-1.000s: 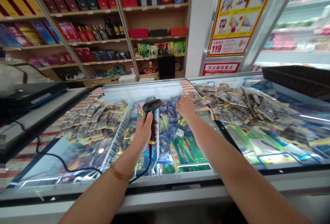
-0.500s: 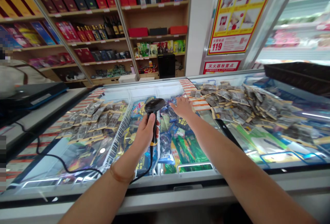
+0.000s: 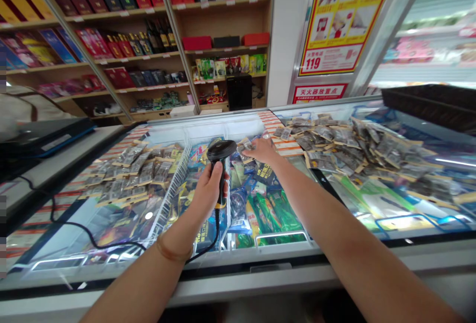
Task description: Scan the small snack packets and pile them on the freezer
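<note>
My left hand (image 3: 208, 186) is wrapped round the handle of a black barcode scanner (image 3: 220, 150), its head tilted up and its cord running down toward me. Over the open middle of the chest freezer, my right hand (image 3: 265, 149) pinches a small clear packet (image 3: 244, 146) with a tan edge. The packet is just right of the scanner head. Below both hands lie wrapped frozen goods, among them green packs (image 3: 273, 211) and a dark blue pack (image 3: 265, 172). Similar packets form a left pile (image 3: 136, 169) and a right pile (image 3: 345, 142) on the freezer glass.
A white wire divider (image 3: 173, 184) stands left of the scanner. The scanner's black cord (image 3: 89, 236) crosses the left glass. At the right back sits a dark tray (image 3: 427, 107). A person's light sleeve (image 3: 26, 107) shows beside a black device (image 3: 48, 137) at far left.
A packet now shows between the fingers of my right hand, which have closed from a spread pose. The scanner in my left hand has hardly moved.
</note>
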`<state>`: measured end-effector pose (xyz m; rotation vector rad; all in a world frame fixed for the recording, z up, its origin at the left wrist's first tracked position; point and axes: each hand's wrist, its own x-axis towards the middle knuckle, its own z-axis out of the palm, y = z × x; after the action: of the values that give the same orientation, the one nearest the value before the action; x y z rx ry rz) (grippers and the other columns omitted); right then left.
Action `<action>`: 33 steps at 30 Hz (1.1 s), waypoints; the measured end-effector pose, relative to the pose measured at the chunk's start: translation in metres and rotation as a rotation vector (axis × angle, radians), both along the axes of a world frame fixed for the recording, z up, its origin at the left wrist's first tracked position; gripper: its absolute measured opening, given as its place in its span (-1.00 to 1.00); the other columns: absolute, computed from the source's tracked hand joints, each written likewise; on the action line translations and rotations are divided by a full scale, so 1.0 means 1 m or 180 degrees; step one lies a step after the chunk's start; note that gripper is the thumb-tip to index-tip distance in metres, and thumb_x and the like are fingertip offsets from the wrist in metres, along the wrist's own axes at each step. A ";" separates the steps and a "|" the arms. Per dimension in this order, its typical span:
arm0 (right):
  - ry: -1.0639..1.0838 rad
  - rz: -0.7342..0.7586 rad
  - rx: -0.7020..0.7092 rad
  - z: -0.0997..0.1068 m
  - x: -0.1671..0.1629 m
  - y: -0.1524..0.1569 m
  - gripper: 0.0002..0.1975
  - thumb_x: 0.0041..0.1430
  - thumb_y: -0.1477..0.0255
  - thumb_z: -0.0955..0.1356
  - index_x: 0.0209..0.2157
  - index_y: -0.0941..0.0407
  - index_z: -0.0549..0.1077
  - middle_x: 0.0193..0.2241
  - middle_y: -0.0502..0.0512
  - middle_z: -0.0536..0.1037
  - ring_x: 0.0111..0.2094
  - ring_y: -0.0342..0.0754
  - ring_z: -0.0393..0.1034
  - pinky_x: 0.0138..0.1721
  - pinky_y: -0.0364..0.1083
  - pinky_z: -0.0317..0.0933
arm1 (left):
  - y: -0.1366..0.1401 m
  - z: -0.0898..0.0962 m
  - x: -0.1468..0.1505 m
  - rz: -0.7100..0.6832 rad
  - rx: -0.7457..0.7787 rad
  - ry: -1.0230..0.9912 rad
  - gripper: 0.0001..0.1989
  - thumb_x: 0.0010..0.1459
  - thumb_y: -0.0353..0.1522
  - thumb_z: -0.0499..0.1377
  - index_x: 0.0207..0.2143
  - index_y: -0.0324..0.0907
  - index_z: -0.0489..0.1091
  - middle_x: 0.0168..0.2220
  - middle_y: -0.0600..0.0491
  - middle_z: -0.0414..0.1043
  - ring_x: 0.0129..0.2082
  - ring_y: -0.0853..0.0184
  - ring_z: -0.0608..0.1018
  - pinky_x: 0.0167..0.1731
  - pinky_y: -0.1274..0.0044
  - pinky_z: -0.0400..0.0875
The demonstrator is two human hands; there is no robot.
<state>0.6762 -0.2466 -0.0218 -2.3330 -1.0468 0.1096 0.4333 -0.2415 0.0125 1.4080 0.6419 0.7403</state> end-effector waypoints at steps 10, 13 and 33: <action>0.3303 0.0512 0.2630 0.007 -0.002 0.003 -0.82 0.15 0.29 0.37 -0.28 0.09 0.42 -0.38 0.02 0.59 -0.27 -0.04 0.52 -0.22 -0.10 0.36 | -0.001 -0.005 0.002 -0.0139 0.0165 -0.0023 -0.46 0.05 0.14 0.22 -0.33 -0.14 0.25 -0.42 0.12 0.41 -0.66 0.51 0.35 -0.70 0.60 0.27; 0.3496 0.0320 0.2792 0.005 0.000 0.007 -0.85 0.21 0.31 0.35 -0.33 0.09 0.38 -0.47 -0.02 0.55 -0.35 -0.08 0.50 -0.27 -0.13 0.36 | -0.002 -0.007 0.003 -0.0219 0.0224 0.0012 -0.46 0.05 0.14 0.22 -0.32 -0.14 0.24 -0.43 0.13 0.39 -0.67 0.51 0.35 -0.70 0.61 0.26; 0.3006 0.0209 0.3109 -0.022 0.015 0.030 -0.62 0.06 0.18 0.47 -0.22 0.04 0.30 -0.46 -0.08 0.54 -0.40 -0.07 0.54 -0.30 -0.02 0.47 | 0.000 -0.008 0.005 -0.0723 0.0705 0.0507 -0.44 0.06 0.16 0.17 -0.31 -0.15 0.24 -0.55 0.21 0.27 -0.70 0.50 0.30 -0.71 0.60 0.23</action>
<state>0.6913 -0.2168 -0.0441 -1.1196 -0.4836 0.5278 0.4378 -0.2412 0.0044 1.7247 0.5221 0.5341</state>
